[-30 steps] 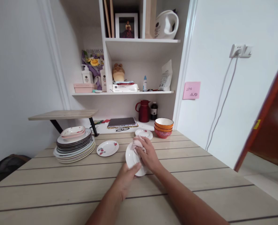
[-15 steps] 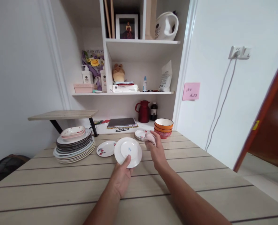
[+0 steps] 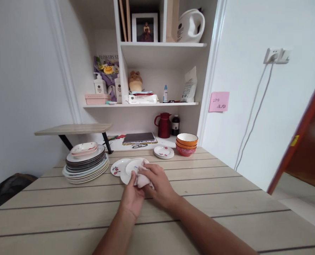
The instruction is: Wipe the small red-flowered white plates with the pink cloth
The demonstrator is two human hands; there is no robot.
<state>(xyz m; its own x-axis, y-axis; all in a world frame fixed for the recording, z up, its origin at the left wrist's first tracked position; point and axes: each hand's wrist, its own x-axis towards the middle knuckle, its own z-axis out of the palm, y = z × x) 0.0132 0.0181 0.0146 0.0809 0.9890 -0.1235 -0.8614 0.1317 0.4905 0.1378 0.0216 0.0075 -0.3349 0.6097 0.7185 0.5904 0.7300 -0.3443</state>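
Note:
A small white plate (image 3: 130,168) is held bottom side up in my left hand (image 3: 133,194), its thumb lying over the underside. My right hand (image 3: 157,182) grips a pale pinkish cloth (image 3: 143,179) and presses it against the plate's right part, which it hides. Just behind, on the table, lies a floral plate (image 3: 116,168), partly covered by the held one. A short stack of small floral plates (image 3: 164,152) stands farther back to the right.
On the left is a tall stack of plates (image 3: 85,170) topped with oval dishes (image 3: 83,148), beside a raised wooden stand (image 3: 74,129). Stacked bowls (image 3: 186,144) stand at the back right. Behind are a laptop (image 3: 138,137), glasses (image 3: 139,146) and a red jug (image 3: 164,125).
My right hand has moved left and down, bringing the cloth from beside the plate onto its underside. The held plate has shifted a little left and tilted.

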